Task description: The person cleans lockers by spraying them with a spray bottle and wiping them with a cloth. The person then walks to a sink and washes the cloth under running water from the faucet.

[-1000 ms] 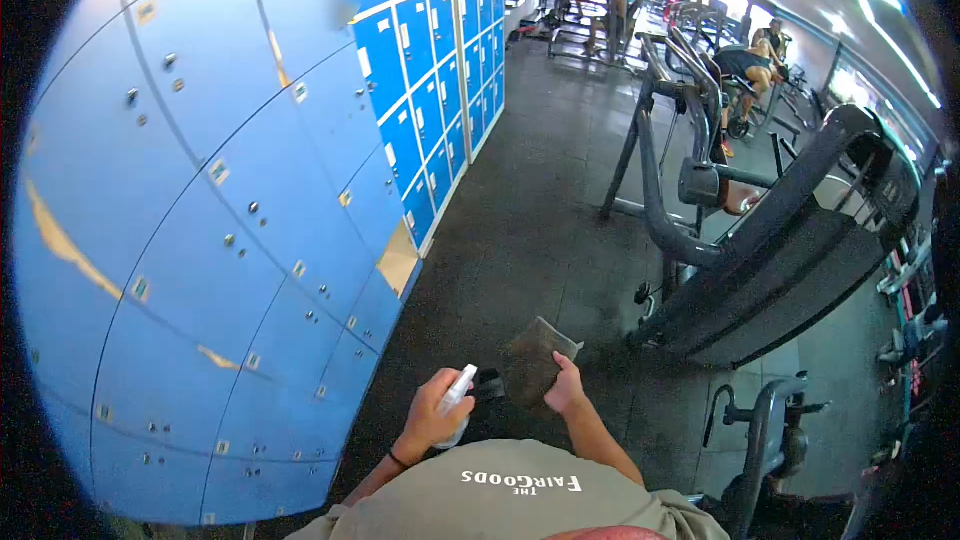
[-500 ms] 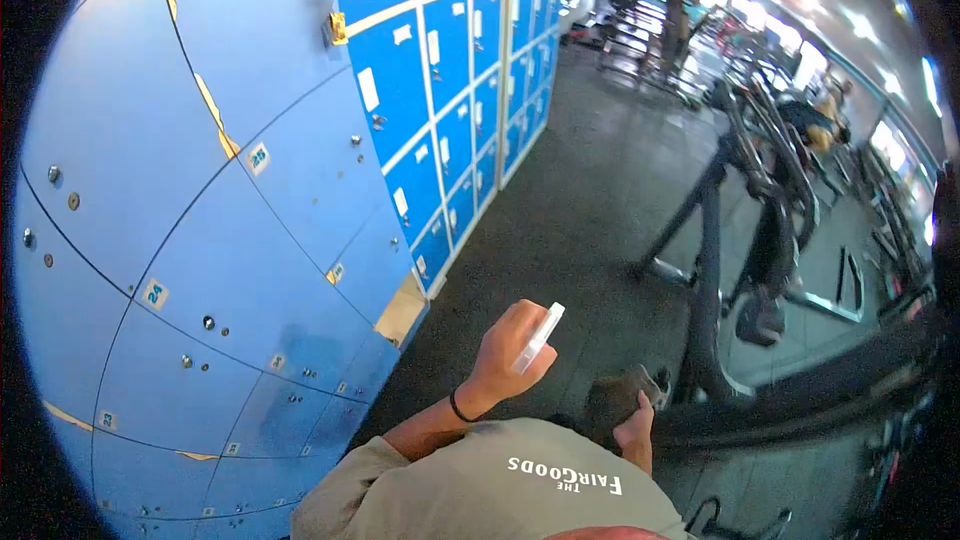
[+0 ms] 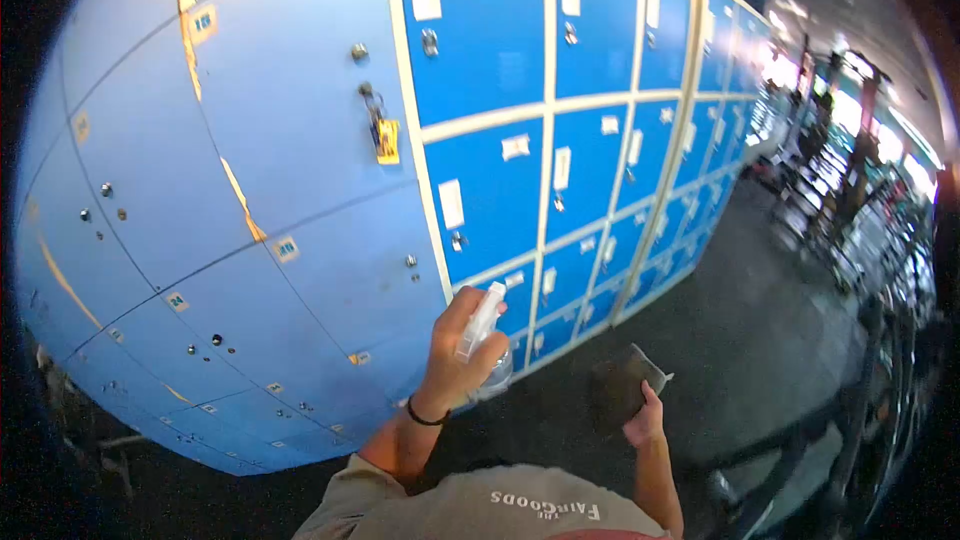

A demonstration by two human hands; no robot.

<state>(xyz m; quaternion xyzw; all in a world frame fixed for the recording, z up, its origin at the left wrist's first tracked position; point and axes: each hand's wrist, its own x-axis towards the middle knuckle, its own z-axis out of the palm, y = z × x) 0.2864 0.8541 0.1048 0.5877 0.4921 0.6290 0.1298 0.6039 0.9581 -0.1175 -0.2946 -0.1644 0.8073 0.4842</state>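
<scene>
Closed around a spray bottle [image 3: 482, 322] is my left hand [image 3: 458, 355], with a dark band on the wrist. The bottle has a white trigger head and a clear body, partly hidden by the fingers. It is held in front of the blue lockers' lower part. My right hand [image 3: 645, 417], lower right, pinches a dark brown-grey cloth [image 3: 625, 385] that hangs over the floor. A yellow-tagged key [image 3: 387, 140] hangs from a lock on a pale blue locker [image 3: 310, 110]. The two hands are apart.
Bright blue lockers [image 3: 480, 40] with white frames run away to the right of the pale blue ones. Dark floor [image 3: 700, 340] lies alongside them. Gym machines [image 3: 850, 180] stand at the right, blurred near the lower right edge.
The view has turned left toward the lockers, and the gym machines have shifted right. The spray bottle, still in my left hand, is now in front of the lockers. The cloth remains in my right hand.
</scene>
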